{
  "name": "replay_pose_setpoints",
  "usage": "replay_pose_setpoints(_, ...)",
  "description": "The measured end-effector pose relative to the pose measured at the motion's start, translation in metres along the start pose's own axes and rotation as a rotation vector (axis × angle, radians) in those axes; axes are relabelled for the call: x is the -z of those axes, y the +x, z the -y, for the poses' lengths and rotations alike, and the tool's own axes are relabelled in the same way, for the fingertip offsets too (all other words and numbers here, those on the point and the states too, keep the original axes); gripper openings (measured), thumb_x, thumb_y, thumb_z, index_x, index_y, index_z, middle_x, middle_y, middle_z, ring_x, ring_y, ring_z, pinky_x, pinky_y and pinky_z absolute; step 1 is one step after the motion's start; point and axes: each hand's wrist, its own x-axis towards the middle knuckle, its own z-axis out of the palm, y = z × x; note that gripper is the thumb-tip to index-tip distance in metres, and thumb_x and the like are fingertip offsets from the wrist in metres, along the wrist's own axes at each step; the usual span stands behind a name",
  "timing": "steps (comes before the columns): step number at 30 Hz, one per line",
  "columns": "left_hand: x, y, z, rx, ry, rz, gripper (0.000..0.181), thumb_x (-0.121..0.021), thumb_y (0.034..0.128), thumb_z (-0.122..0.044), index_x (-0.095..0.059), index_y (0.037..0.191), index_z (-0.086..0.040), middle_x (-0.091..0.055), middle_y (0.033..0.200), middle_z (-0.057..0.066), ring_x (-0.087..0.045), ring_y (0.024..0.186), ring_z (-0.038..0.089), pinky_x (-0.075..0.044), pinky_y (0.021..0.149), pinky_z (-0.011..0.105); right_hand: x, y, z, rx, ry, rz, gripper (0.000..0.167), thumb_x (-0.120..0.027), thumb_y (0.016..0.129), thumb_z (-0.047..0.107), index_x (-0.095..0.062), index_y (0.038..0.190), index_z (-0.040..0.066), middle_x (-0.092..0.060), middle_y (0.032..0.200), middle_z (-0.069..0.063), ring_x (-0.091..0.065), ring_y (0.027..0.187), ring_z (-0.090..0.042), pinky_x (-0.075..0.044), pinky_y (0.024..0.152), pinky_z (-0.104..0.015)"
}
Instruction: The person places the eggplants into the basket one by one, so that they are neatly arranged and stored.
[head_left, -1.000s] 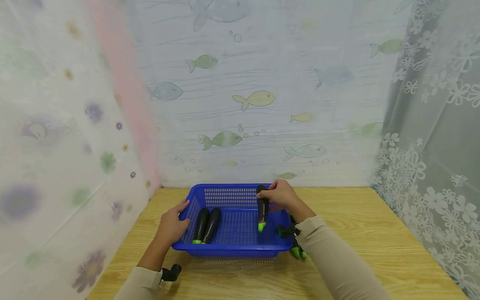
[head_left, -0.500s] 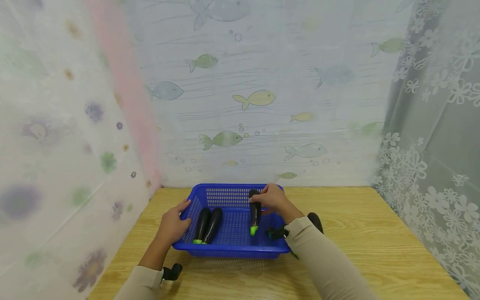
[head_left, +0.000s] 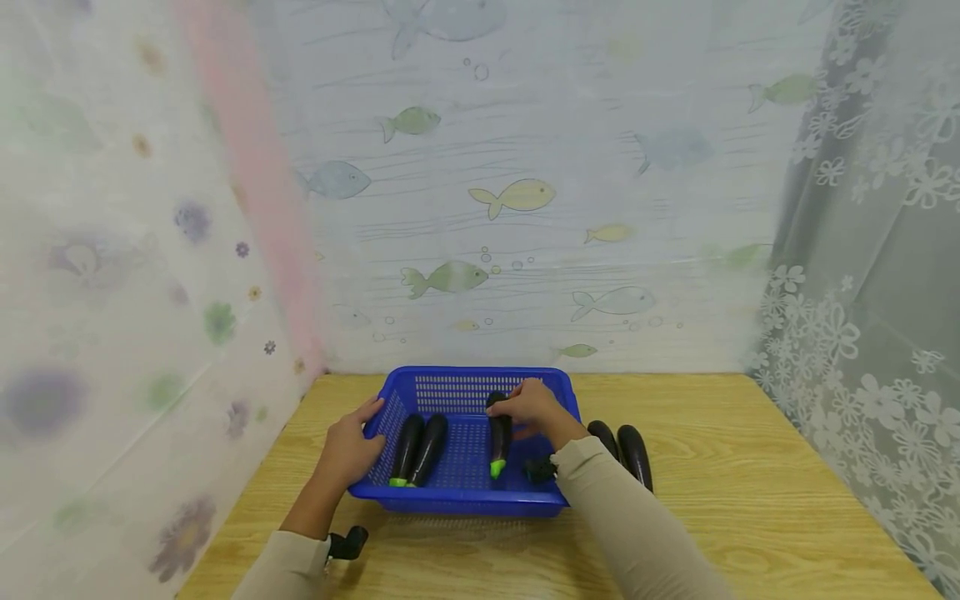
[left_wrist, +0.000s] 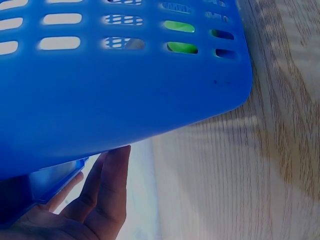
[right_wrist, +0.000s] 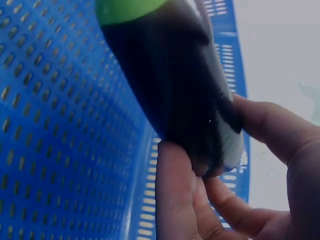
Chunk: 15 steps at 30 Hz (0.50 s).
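A blue plastic basket (head_left: 465, 493) with perforated walls stands on the table. My left hand (head_left: 349, 450) holds its left rim; the left wrist view shows the fingers (left_wrist: 111, 192) against the basket's outer side, under the rim. Inside the basket, my right hand (head_left: 534, 410) grips a dark eggplant (head_left: 500, 437) by its rounded end, thumb and fingers on opposite sides. Its green stem end points toward me. In the right wrist view the eggplant (right_wrist: 172, 75) appears above the perforated floor; whether it touches is unclear. Two more eggplants (head_left: 427, 450) lie side by side at the basket's left.
Outside the basket, two eggplants (head_left: 634, 454) lie on the wooden table (head_left: 750, 483) to the right, partly hidden by the right sleeve (head_left: 630, 517). A patterned curtain with fish (head_left: 517, 196) hangs behind the table, and others hang at both sides.
My right hand has moved left and lower into the basket with the eggplant. As the forearm shifted, the eggplants outside on the right came into fuller view. My left hand stays at the rim.
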Motion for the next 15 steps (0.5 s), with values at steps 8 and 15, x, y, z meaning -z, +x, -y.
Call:
replay_pose_setpoints(8, 0.000, 0.001, -0.001, 0.012, -0.005, 0.010, 0.068, -0.061, 0.0910, -0.010, -0.045, 0.157, -0.010, -0.038, 0.166, 0.011, -0.041, 0.146, 0.049, -0.046, 0.106, 0.066, -0.009, 0.002, 0.001, -0.029, 0.009, 0.021, 0.032, -0.089, 0.078, 0.019, -0.059, 0.078, 0.010, -0.065, 0.097, -0.010, -0.071, 0.090, -0.031, -0.064, 0.064, -0.043)
replay_pose_setpoints(15, 0.000, 0.000, 0.000, 0.011, -0.008, 0.008, 0.069, -0.061, 0.0902, -0.010, -0.045, 0.157, -0.009, -0.039, 0.166, 0.010, -0.043, 0.145, 0.049, -0.049, 0.103, 0.065, -0.016, 0.001, 0.002, -0.036, 0.009, 0.044, 0.037, -0.088, 0.080, 0.020, -0.052, 0.077, 0.012, -0.066, 0.098, -0.012, -0.074, 0.095, -0.035, -0.065, 0.068, -0.044)
